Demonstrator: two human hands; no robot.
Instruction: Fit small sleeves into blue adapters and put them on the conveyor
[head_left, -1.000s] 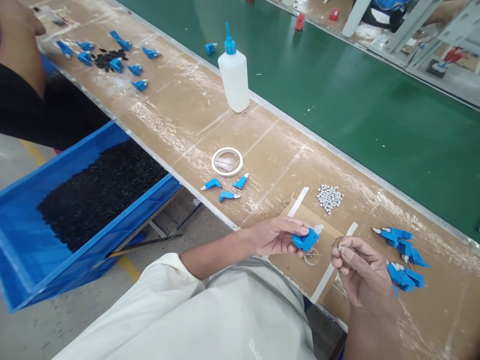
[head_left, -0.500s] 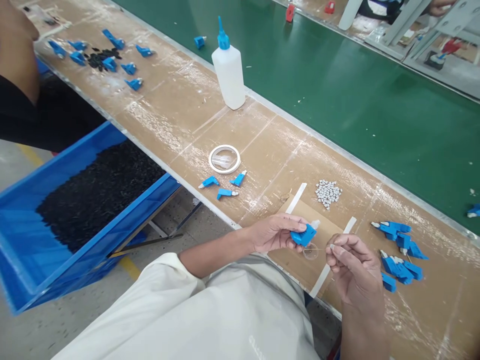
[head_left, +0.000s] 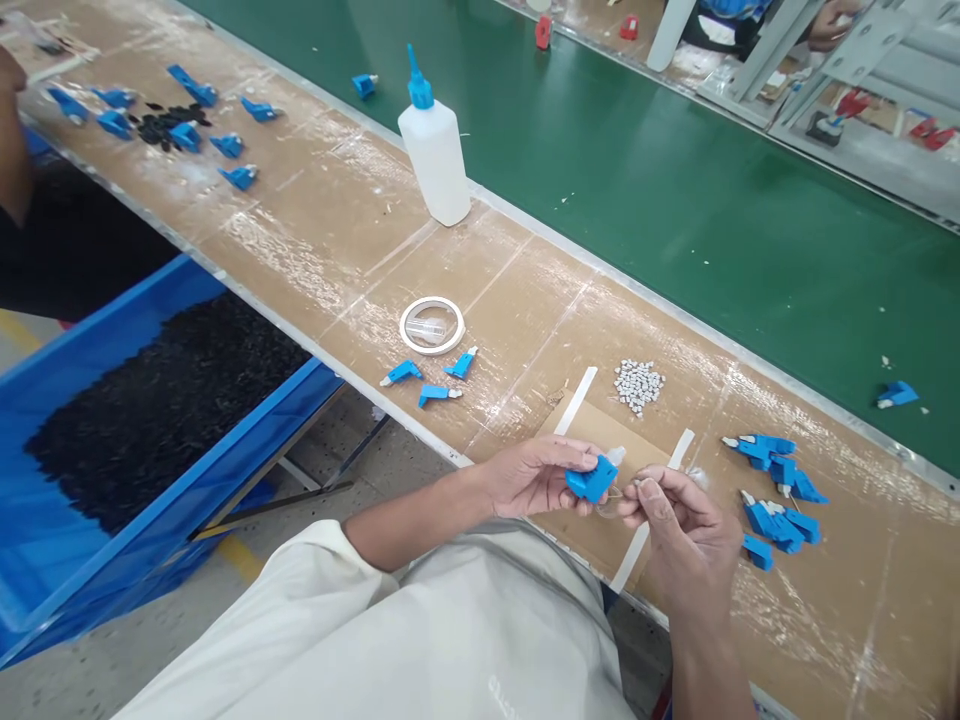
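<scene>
My left hand (head_left: pixel 529 478) grips a small blue plastic part (head_left: pixel 592 480) between thumb and fingers, and a whitish translucent tip juts from its upper end. Close beside it, my right hand (head_left: pixel 679 515) is pinched on a thin stick (head_left: pixel 616 495) that points at the blue part. Whether the stick touches the part I cannot tell. Under the hands lies a brown cardboard sheet (head_left: pixel 637 430) held by white tape strips. A heap of small grey pieces (head_left: pixel 639 386) sits just beyond, and several blue parts (head_left: pixel 784 520) are piled right of my right hand.
A white bottle with a blue nozzle (head_left: pixel 436 160) stands by the green belt (head_left: pixel 660 190). A tape roll (head_left: pixel 432 326) lies near three blue parts (head_left: pixel 439 393). At left, a blue bin (head_left: pixel 300 385) holds black pieces, beside another person's arm (head_left: pixel 11 140).
My right hand has moved in toward the blue part, closing the gap between the hands. The whole view has shifted slightly, and another blue part on the belt shows more fully at right.
</scene>
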